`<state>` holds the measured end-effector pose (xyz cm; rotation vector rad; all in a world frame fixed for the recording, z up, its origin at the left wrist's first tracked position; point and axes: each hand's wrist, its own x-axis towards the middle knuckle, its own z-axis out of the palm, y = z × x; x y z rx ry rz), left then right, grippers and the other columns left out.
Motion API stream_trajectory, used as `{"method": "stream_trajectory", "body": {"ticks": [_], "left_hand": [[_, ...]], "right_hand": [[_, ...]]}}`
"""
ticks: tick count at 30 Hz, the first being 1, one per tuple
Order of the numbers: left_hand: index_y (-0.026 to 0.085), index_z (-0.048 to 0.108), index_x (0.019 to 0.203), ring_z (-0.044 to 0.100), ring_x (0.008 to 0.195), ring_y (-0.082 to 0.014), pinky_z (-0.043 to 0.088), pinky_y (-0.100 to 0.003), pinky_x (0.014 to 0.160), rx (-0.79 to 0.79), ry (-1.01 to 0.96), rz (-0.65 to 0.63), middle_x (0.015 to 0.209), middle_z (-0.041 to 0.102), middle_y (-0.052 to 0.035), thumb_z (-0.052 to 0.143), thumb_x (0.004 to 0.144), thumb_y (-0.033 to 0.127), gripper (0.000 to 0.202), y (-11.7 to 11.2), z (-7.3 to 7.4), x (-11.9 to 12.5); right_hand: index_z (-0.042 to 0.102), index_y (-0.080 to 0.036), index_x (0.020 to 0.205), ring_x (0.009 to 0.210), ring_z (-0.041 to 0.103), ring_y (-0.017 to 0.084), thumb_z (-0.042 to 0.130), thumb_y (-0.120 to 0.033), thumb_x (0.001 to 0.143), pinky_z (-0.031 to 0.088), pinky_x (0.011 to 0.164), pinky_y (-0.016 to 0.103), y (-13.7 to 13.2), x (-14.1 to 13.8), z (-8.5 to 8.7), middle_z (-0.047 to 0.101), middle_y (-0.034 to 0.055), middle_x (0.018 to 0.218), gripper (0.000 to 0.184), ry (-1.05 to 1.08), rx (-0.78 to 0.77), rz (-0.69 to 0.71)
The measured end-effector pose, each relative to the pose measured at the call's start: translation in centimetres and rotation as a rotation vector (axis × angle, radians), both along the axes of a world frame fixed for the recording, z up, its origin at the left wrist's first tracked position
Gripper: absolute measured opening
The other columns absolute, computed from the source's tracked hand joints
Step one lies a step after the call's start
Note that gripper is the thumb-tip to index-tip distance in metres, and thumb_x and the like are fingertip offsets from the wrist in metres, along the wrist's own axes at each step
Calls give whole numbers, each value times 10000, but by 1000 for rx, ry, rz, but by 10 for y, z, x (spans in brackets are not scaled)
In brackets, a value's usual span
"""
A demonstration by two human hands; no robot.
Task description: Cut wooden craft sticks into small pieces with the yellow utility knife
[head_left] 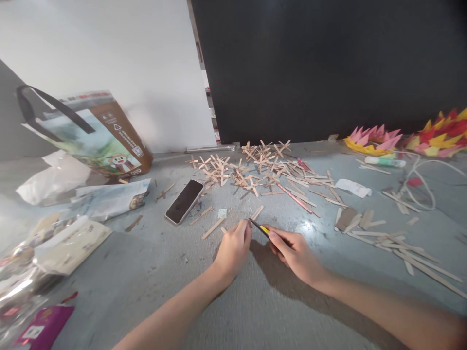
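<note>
My right hand (294, 250) is closed round a yellow and black utility knife (261, 228) whose blade points up and left. My left hand (235, 245) is curled shut just left of the blade tip, pressed to the grey floor (255, 301); what its fingers hold is hidden. Loose wooden sticks (213, 227) lie just beyond both hands. A pile of small wooden stick crosses (251, 167) is spread farther back. A phone (184, 201) lies face up to the left of the hands.
A printed carrier bag (95, 136) and plastic wrappers (69, 243) fill the left side. Longer flat sticks (401, 245) lie at the right. Coloured paper flowers (372, 138) and a white cord (423, 187) sit near the dark wall.
</note>
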<state>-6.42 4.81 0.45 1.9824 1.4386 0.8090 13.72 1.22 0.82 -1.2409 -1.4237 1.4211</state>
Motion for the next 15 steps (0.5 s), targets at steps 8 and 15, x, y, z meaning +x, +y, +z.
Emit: {"method": "stream_trajectory", "body": {"ticks": [8, 15], "left_hand": [[233, 583, 1014, 634, 741, -163, 427, -262, 721, -27, -65, 46, 847, 684, -7, 336, 1117, 340, 288, 0, -1, -3], [222, 592, 996, 619, 711, -157, 405, -255, 691, -13, -76, 89, 799, 663, -2, 341, 1111, 364, 310, 0, -4, -3]], "right_hand": [[752, -154, 1106, 582, 369, 114, 479, -592, 1085, 274, 516, 263, 0, 0, 5, 435, -28, 703, 517, -63, 37, 26], [724, -164, 1346, 578, 403, 107, 515, -597, 1071, 297, 484, 244, 0, 2, 2, 482, -21, 734, 553, 22, 0, -53]]}}
